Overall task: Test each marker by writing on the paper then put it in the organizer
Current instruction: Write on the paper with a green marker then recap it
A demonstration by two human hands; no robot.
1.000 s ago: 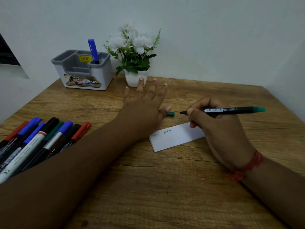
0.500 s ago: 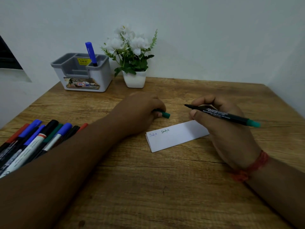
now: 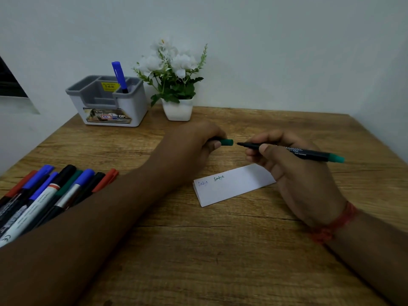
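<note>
Cap (image 3: pixel 226 142) raised to marker (image 3: pixel 293 151) tip

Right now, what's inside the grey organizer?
One blue marker stands in the right rear compartment of the organizer, leaning left. A yellow price sticker shows on an inner wall. The compartment floors and the marker's lower end are hidden by the walls.

Wooden table (image 3: pixel 198 261) (grainy), pale wall (image 3: pixel 265 51), dim light

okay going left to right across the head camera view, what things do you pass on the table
Pile of markers → grey organizer with a blue marker → potted white flowers → left hand gripping a green cap → paper → right hand holding the green marker.
</note>
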